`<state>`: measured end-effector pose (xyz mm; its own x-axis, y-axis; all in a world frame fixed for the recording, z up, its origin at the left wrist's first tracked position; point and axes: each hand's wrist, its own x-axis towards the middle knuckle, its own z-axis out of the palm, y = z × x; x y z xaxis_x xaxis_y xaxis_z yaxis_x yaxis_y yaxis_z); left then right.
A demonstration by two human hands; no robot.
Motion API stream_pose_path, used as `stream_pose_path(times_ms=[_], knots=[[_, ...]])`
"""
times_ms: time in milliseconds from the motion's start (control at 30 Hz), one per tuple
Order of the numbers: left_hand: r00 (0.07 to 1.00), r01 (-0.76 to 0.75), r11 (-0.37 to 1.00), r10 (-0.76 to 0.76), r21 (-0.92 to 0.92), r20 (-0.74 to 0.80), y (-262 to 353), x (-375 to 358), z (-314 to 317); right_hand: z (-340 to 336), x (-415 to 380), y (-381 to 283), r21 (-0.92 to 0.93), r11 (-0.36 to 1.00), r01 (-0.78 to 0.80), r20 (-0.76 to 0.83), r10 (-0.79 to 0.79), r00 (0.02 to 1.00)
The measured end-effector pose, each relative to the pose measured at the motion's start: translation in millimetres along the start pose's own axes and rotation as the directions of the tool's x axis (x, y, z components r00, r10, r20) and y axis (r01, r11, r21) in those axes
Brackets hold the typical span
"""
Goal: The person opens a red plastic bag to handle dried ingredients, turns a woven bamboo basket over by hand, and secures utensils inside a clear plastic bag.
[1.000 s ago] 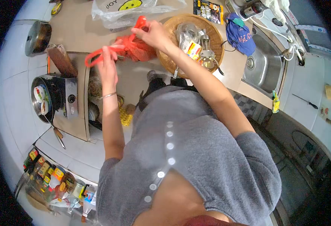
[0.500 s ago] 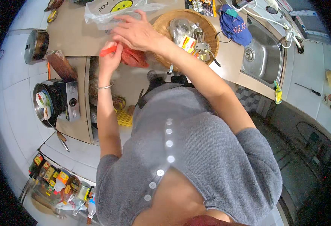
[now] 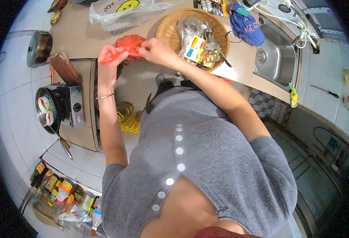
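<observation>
At the counter's near edge I hold a thin red plastic bag (image 3: 130, 41) between both hands. My left hand (image 3: 112, 59) pinches one end of it, a strip of red film showing between thumb and fingers. On the other side my right hand (image 3: 156, 51) grips the bag with closed fingertips. The bag looks crumpled and bunched; whatever is inside is hidden. Just beyond lies a clear plastic bag (image 3: 119, 20) with a yellow smiley print. Beside my right hand stands a round woven basket (image 3: 167, 24) holding a yellow-and-white packet (image 3: 196, 49) and clear plastic wrapping.
A metal sink (image 3: 275, 59) is at the right, with a dark blue cloth bag (image 3: 246, 27) beside it. To the left a pan (image 3: 43, 119) with dishes in it rests on a stove (image 3: 76, 107). Several bottles (image 3: 63, 190) stand at the lower left.
My right hand has come down from above the left hand and now pinches the red bag. The bag has risen onto the counter's edge, and my left hand has shifted slightly left.
</observation>
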<state>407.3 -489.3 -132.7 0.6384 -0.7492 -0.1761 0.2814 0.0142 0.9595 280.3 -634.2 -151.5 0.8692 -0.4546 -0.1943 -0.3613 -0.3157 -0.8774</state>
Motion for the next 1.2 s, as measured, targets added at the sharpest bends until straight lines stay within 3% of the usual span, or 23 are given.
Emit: stream_pose_path(times_ms=[67, 100, 133, 167, 200, 267, 300, 367, 400, 433, 500, 533, 567, 633, 667, 733, 767, 833, 967, 1033, 1133, 1200], knots=[[0.998, 0.001, 0.983, -0.012, 0.186, 0.058, -1.0, -2.3, -2.5, -5.7, -6.0, -6.0, -0.329, 0.921, 0.208, -0.145, -0.267, 0.953], [0.998, 0.001, 0.982, -0.012, 0.187, 0.059, 0.4, -3.9, -1.8, -9.0, -4.0, -11.6, -0.328, 0.922, 0.208, -0.145, -0.267, 0.953], [0.996, -0.047, 0.966, 0.025, 0.256, 0.086, 3.2, -4.8, -1.3, -12.0, 1.2, -17.7, -0.3, 0.835, 0.462, -0.219, -0.532, 0.818], [0.991, -0.095, 0.942, 0.06, 0.323, 0.116, 8.1, -6.1, 0.2, -12.2, 6.2, -21.1, -0.292, 0.673, 0.68, -0.296, -0.739, 0.605], [0.991, -0.096, 0.941, 0.061, 0.325, 0.117, 13.2, -7.3, 0.7, -7.8, 10.9, -19.8, -0.291, 0.673, 0.68, -0.299, -0.739, 0.604], [0.958, -0.271, 0.808, 0.173, 0.524, 0.228, 22.2, -8.8, 2.4, 1.0, 17.5, -19.5, -0.069, 0.615, 0.785, -0.173, -0.783, 0.598], [0.956, -0.276, 0.809, 0.174, 0.519, 0.238, 24.3, -9.5, 2.7, 1.9, 16.7, -19.1, -0.079, 0.619, 0.782, -0.176, -0.781, 0.6], [0.898, -0.429, 0.553, 0.347, 0.714, 0.271, 27.6, -13.3, 3.9, 3.2, 12.3, -17.4, -0.041, 0.754, 0.656, -0.112, -0.656, 0.747], [0.89, -0.4, 0.444, 0.397, 0.802, 0.225, 31.2, -19.8, 9.3, 7.1, 12.8, -16.3, -0.064, 0.763, 0.644, -0.108, -0.646, 0.755], [0.889, -0.41, 0.449, 0.392, 0.794, 0.237, 27.8, -22.0, 10.1, 11.2, 14.2, -15.5, -0.073, 0.77, 0.634, -0.116, -0.638, 0.761], [0.697, -0.497, 0.072, 0.627, 0.865, 0.348, 20.0, -20.3, 2.7, 14.0, 9.7, -23.5, 0.063, 0.827, 0.559, -0.051, -0.556, 0.829], [0.549, -0.553, -0.147, 0.676, 0.82, 0.491, 18.9, -15.1, -1.1, 12.2, 5.6, -28.1, 0.118, 0.842, 0.526, -0.053, -0.523, 0.85], [0.546, -0.563, -0.142, 0.675, 0.814, 0.496, 18.6, -15.3, -0.8, 7.2, 3.9, -32.1, 0.112, 0.847, 0.52, -0.06, -0.516, 0.854], [0.588, -0.525, 0.041, 0.739, 0.85, 0.327, 19.5, -21.5, -0.3, -0.8, 3.1, -35.7, 0.488, 0.832, 0.266, 0.056, -0.334, 0.941], [0.588, -0.532, 0.046, 0.739, 0.846, 0.33, 19.2, -21.6, -0.2, 0.5, 5.1, -33.8, 0.484, 0.834, 0.264, 0.051, -0.328, 0.943], [0.601, -0.539, 0.146, 0.756, 0.829, 0.258, 18.1, -21.7, -0.8, 6.6, 10.9, -30.5, 0.373, 0.807, 0.458, -0.021, -0.486, 0.874], [0.609, -0.541, 0.195, 0.762, 0.818, 0.221, 18.7, -23.0, -0.1, 6.2, 12.1, -31.2, 0.37, 0.81, 0.455, -0.022, -0.482, 0.876], [0.638, -0.543, 0.204, 0.731, 0.815, 0.242, 26.5, -26.4, -0.7, 5.3, 14.6, -32.1, 0.44, 0.839, 0.32, 0.072, -0.388, 0.919], [0.653, -0.524, 0.128, 0.696, 0.842, 0.3, 32.7, -32.5, -0.1, 1.2, 14.6, -38.6, 0.334, 0.887, 0.32, 0.091, -0.368, 0.925], [0.682, -0.493, 0.121, 0.669, 0.862, 0.296, 30.6, -32.8, 0.7, 7.1, 22.7, -33.7, 0.451, 0.833, 0.322, 0.136, -0.42, 0.897], [0.614, -0.535, 0.11, 0.731, 0.838, 0.297, 25.5, -29.5, 0.7, 2.7, 22.4, -36.4, 0.517, 0.831, 0.207, 0.274, -0.389, 0.879], [0.586, -0.589, 0.095, 0.734, 0.803, 0.343, 25.5, -29.6, 2.8, 0.0, 24.0, -34.9, 0.458, 0.85, 0.26, 0.284, -0.417, 0.863]])
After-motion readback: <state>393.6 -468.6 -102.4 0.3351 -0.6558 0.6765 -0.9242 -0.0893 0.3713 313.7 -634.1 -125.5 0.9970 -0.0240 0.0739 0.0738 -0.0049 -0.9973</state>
